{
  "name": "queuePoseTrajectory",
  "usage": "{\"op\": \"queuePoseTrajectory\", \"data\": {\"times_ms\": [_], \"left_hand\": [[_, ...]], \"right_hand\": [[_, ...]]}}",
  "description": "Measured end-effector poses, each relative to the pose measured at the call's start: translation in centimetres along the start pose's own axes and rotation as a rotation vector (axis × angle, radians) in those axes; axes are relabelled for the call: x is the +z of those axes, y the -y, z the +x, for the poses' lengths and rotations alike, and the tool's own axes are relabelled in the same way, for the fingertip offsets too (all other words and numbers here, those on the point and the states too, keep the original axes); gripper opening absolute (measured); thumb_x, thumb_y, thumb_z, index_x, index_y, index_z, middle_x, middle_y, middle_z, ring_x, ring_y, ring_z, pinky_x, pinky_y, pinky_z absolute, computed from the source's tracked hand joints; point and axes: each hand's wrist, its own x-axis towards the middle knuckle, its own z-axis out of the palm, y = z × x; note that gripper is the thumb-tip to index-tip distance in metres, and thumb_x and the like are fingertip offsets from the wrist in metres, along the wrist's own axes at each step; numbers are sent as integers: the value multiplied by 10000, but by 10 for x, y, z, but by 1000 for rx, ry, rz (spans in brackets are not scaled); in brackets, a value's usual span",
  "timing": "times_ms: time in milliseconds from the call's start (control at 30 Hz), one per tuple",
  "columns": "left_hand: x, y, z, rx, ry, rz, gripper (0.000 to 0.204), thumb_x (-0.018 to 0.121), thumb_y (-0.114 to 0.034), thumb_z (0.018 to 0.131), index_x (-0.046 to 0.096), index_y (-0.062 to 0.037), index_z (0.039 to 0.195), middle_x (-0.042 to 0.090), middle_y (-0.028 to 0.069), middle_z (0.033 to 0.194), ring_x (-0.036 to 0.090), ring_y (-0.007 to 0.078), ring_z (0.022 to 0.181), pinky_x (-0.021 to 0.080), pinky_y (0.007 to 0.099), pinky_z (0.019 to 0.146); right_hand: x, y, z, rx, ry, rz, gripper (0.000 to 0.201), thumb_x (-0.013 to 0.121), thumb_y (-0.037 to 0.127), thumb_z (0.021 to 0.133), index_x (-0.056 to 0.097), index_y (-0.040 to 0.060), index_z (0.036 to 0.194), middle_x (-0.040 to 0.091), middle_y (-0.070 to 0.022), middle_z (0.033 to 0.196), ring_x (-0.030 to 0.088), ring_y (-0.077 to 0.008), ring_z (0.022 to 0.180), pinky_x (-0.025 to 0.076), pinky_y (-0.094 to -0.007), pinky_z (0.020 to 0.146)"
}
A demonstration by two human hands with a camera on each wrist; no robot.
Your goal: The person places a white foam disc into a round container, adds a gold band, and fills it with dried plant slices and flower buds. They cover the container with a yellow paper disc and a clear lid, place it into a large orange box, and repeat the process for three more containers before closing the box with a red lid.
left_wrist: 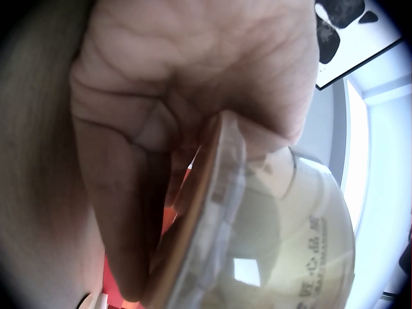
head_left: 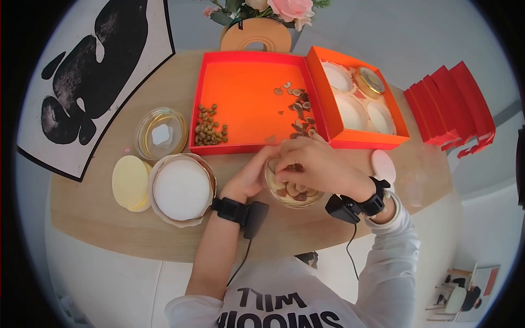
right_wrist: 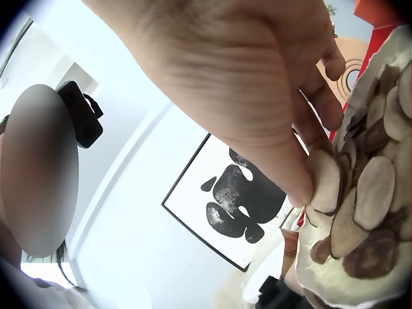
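My left hand (head_left: 252,174) grips a round clear plastic tub (left_wrist: 283,238) by its rim, thumb and fingers on either side. Inside the tub a pale paper liner (right_wrist: 351,286) holds overlapping oval dried slices, cream with brown edges. Over the tub's mouth is my right hand (head_left: 314,167), fingers bent down into it. In the right wrist view its thumb and fingers pinch a pale dried slice (right_wrist: 324,181) at the liner's edge. Just beyond the hands, the open orange box tray (head_left: 246,104) has brown dried slices (head_left: 301,109) on its right side.
Green-brown pellets (head_left: 208,128) lie in the tray's left corner. An orange box (head_left: 402,134) with several filled tubs adjoins it. To the left stand a white-topped tub (head_left: 181,188), a yellow disc (head_left: 130,182) and a clear lidded container (head_left: 145,134). Red boxes (head_left: 437,109) stand at right.
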Motion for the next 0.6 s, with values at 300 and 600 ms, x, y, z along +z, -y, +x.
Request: {"op": "queuePoseTrajectory", "data": {"times_ms": [300,600], "left_hand": [[-7,3,4,20,31,63,480,485,-399,803,465,-90,1171,547,56,1099,538,162,994,444,308,820],[-8,7,6,0,-8,46,514,501,-390,799,443,-77,1204,528,65,1139,509,175,1042,402,311,886]], "right_hand": [[-21,-3,-4,216,120,-52,82,633,202,717,636,135,764,536,9,717,514,-140,699,312,-304,676],[-37,-52,17,293,-120,9,211,640,210,715,623,47,848,581,-79,739,569,-191,681,441,-306,603]]}}
